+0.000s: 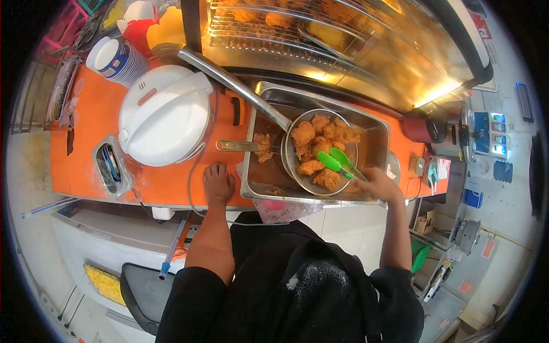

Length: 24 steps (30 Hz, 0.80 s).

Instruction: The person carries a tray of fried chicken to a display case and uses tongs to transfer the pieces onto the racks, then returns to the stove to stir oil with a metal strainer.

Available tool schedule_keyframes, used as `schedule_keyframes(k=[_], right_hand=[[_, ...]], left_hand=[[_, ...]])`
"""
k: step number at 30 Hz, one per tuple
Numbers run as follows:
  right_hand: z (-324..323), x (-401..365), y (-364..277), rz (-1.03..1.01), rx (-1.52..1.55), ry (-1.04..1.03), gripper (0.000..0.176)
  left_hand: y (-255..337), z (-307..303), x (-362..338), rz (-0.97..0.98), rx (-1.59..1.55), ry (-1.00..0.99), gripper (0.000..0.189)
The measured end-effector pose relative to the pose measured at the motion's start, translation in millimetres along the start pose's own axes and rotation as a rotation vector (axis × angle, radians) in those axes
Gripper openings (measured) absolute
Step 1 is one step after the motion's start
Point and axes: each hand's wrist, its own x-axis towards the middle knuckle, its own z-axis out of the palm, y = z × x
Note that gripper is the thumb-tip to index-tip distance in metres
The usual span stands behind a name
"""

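Observation:
My right hand (380, 185) grips a pair of tongs with green tips (336, 162). Those tips reach over pieces of fried chicken (318, 132) heaped in a round strainer (291, 153), whose long metal handle (234, 86) slants up to the left. The strainer rests in a steel tray (320, 92). At the tray's left side, a second utensil with a flat handle (231, 146) carries another chicken piece (263, 147). My left hand (218, 183) lies on the orange counter (171, 182) left of the tray, fingers extended and holding nothing.
Behind the tray stands a lit glass display warmer (337, 63) with fried chicken on racks. A white rice cooker lid (166, 114), stacked paper cups (123, 63) and a small metal container (111, 167) occupy the left. A dark red appliance (423, 126) stands right. A cable crosses the counter.

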Motion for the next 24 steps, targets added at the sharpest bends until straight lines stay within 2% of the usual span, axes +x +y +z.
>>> schedule_keyframes(k=[1, 3, 4, 7, 11, 13, 17, 19, 21, 24], right_hand=[[4, -9, -16, -0.001, 0.002, 0.006, 0.055], [2, -32, -44, 0.178, -0.085, 0.028, 0.054], [11, -29, -28, 0.184, -0.056, 0.045, 0.053], [19, -20, -42, 0.254, 0.01, 0.054, 0.056], [44, 3, -25, 0.244, 0.007, 0.082, 0.058], [50, -1, -22, 0.169, -0.132, 0.203, 0.061], [33, -11, -37, 0.266, -0.006, 0.12, 0.063], [46, 7, -25, 0.121, -0.01, 0.234, 0.063], [58, 22, -20, 0.18, -0.051, 0.217, 0.061], [66, 24, -16, 0.121, -0.086, 0.298, 0.059]], left_hand=[[0, -1, 2, -0.01, 0.002, -0.016, 0.03], [0, -3, 3, -0.006, -0.008, -0.022, 0.03], [1, -4, 2, -0.005, -0.017, -0.036, 0.031], [2, -3, 2, -0.002, -0.025, -0.016, 0.031], [2, -3, 1, -0.002, -0.02, -0.022, 0.032], [2, -5, 1, 0.026, 0.007, -0.015, 0.032], [3, -4, 0, 0.056, 0.043, 0.018, 0.034], [2, -4, 2, 0.055, -0.045, 0.032, 0.034], [6, -6, 2, 0.045, -0.039, 0.015, 0.034], [6, -5, 3, 0.035, -0.016, 0.024, 0.033]])
